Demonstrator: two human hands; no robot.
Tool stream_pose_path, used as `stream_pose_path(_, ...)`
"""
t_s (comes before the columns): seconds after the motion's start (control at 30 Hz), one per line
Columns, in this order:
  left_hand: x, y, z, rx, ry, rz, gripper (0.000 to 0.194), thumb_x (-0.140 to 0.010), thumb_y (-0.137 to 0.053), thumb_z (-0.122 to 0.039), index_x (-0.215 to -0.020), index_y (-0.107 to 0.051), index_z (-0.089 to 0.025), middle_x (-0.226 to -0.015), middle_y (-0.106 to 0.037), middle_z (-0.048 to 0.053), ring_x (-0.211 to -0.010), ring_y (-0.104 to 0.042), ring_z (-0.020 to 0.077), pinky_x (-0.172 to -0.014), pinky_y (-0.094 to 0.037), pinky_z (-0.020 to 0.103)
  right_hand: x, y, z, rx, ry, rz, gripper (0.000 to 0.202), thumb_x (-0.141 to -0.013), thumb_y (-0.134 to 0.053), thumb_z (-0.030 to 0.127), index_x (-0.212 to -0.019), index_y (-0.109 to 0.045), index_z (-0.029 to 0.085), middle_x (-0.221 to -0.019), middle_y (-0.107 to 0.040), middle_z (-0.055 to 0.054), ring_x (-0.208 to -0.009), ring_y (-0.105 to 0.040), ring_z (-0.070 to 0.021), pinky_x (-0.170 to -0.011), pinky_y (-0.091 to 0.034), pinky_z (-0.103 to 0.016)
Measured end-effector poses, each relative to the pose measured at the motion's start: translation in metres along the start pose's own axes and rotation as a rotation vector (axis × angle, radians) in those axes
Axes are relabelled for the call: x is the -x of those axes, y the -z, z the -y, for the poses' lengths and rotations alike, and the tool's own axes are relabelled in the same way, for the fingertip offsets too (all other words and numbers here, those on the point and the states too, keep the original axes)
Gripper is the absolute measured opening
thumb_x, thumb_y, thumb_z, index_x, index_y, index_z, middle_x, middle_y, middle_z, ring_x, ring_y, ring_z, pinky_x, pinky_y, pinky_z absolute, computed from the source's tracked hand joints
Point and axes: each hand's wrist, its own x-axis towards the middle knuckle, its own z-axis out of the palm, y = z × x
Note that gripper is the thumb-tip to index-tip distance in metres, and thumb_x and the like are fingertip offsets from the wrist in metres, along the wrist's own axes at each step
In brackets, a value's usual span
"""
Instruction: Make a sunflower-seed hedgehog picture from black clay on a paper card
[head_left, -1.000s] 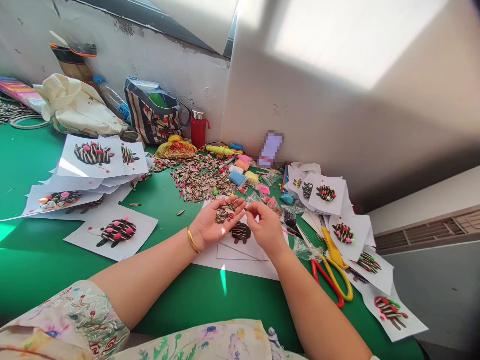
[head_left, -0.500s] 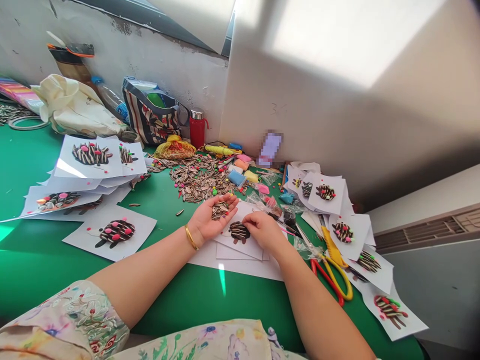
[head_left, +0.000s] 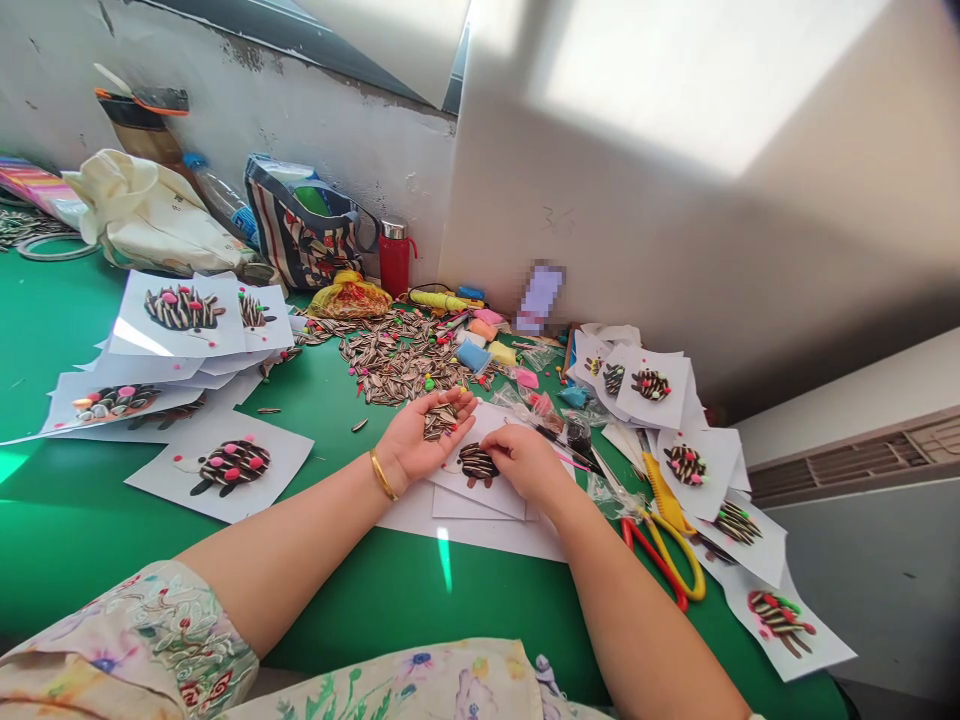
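Palm up, my left hand (head_left: 421,440) cups a small heap of striped sunflower seeds (head_left: 439,421) just left of a hedgehog picture. That hedgehog (head_left: 477,461) has a dark clay body with pale-striped seeds set across it and brown feet, and it lies on a white paper card (head_left: 480,502). My right hand (head_left: 525,462) is at the right end of the hedgehog's body, thumb and forefinger pinched together against it. Whatever is between those fingertips is hidden. Beyond my left hand, a large pile of sunflower seeds (head_left: 405,360) spreads over the green table (head_left: 330,600).
Finished-looking hedgehog cards (head_left: 176,340) are stacked at left, with more cards (head_left: 660,395) at right. Scissors (head_left: 667,550) and a yellow cutter (head_left: 664,490) lie right of my right hand. Coloured clay lumps (head_left: 474,356), a red flask (head_left: 394,258) and bags (head_left: 304,225) stand behind.
My right hand has shifted very slightly left along the hedgehog's body, still pinched. My left hand and its seeds stay in place.
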Motion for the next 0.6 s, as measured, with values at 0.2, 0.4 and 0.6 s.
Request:
stream_pose_path(0.2,-0.0008,0.0009,-0.0008,0.001,0.010,0.004,0.016,-0.089,-0.051,-0.011,-0.099,-0.063,-0.014,-0.103,-0.071,0.011,-0.104,-0.069,0.0221,-0.091,-0.056,0.037,-0.0033,-0.0004,0.0003,0.112,0.068,-0.019,0.025,-0.083,-0.055,0.006,-0.085,-0.075,0.022,-0.081,-0.067,-0.003,-0.078,-0.061,-0.0155,-0.074,-0.044,-0.026)
stream_pose_path(0.4,0.0002,-0.0003,-0.0009,0.006,0.018,-0.004,0.017,-0.089,-0.050,-0.011,-0.099,-0.063,-0.015,-0.103,-0.071,0.011,-0.103,-0.069,0.0217,-0.092,-0.056,0.037,-0.0064,-0.0004,0.0004,0.174,0.080,0.016,0.025,-0.082,-0.057,0.006,-0.087,-0.075,0.022,-0.085,-0.067,-0.003,-0.080,-0.059,-0.0154,-0.074,-0.043,-0.026)
stream_pose_path(0.6,0.0026,-0.0017,0.0002,0.008,0.021,0.014,0.016,-0.093,-0.048,-0.016,-0.099,-0.063,-0.014,-0.104,-0.070,0.011,-0.106,-0.068,0.0218,-0.093,-0.055,0.037,-0.0037,0.0019,-0.0022,0.154,0.090,0.018,0.024,-0.085,-0.056,0.008,-0.088,-0.075,0.023,-0.082,-0.066,-0.002,-0.080,-0.059,-0.0154,-0.074,-0.043,-0.026)
